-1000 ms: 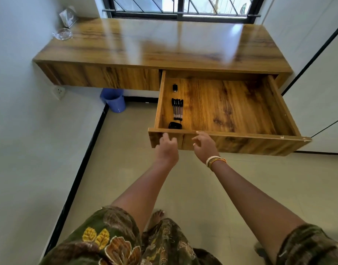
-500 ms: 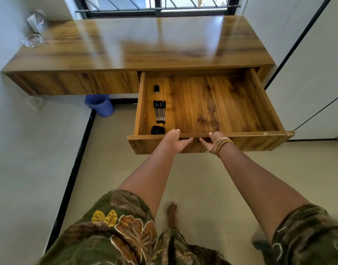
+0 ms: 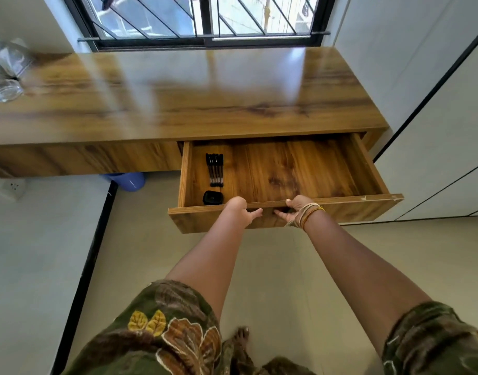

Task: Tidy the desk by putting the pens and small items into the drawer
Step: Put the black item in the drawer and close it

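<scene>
Drawer [image 3: 283, 212] pushed partway into desk [image 3: 178, 104]; small black item at drawer's back now hidden under desk edge. Both hands, left hand [image 3: 241, 211] and right hand [image 3: 293, 211], moved from above drawer front onto it.

The drawer [image 3: 283, 171] is seen at frame centre, pulled out from under the desk [image 3: 178, 98]. The pens [image 3: 214, 169] are laid in its left part, with a case [image 3: 212, 197] just below them. A glass [image 3: 5, 89] is placed on the desk at upper left.
</scene>
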`<move>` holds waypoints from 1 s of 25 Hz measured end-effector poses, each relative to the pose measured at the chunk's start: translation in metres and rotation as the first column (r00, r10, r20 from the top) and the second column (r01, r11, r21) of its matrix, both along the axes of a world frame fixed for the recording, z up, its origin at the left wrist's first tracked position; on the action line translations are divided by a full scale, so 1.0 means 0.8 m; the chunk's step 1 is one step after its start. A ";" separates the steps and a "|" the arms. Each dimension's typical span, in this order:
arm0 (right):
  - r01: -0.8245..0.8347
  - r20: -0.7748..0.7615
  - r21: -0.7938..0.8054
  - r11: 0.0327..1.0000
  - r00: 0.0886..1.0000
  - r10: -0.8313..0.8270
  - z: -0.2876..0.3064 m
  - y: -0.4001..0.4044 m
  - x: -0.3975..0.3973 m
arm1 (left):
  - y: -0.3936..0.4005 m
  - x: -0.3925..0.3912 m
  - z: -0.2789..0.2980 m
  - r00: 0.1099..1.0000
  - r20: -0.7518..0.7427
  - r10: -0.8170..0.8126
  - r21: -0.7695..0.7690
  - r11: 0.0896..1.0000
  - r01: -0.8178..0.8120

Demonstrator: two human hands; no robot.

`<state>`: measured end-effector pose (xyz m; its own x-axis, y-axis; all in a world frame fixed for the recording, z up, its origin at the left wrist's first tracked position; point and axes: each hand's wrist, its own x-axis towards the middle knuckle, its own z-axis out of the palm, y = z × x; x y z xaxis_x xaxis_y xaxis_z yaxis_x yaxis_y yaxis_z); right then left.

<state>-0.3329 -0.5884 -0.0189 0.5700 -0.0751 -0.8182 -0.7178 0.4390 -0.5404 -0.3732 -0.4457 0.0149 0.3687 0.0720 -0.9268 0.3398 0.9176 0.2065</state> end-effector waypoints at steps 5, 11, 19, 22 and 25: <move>-0.025 0.014 0.019 1.000 1.000 0.025 -0.002 0.012 0.075 | 0.019 0.079 -0.010 1.000 0.017 -0.020 0.039 0.999 0.020; -0.041 0.038 0.033 0.999 0.998 0.040 -0.007 0.031 0.181 | 0.036 0.183 -0.025 0.995 0.068 -0.068 0.123 0.991 0.059; -0.059 0.062 0.123 0.991 0.997 0.051 0.012 0.034 0.271 | 0.059 0.265 -0.036 0.972 0.227 -0.060 0.155 0.988 0.025; -0.080 0.058 0.112 0.990 0.996 0.074 0.017 0.038 0.294 | 0.060 0.281 -0.031 0.972 0.231 -0.047 0.141 0.990 0.015; -0.012 0.023 0.142 0.990 1.000 0.009 0.008 0.046 0.307 | 0.059 0.297 -0.024 0.986 0.165 -0.027 0.130 0.991 0.006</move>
<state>-0.0875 -0.5512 -0.0126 0.5881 0.0476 -0.8074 -0.7115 0.5052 -0.4884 -0.1356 -0.3982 -0.0039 0.5185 0.1797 -0.8360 0.3058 0.8741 0.3775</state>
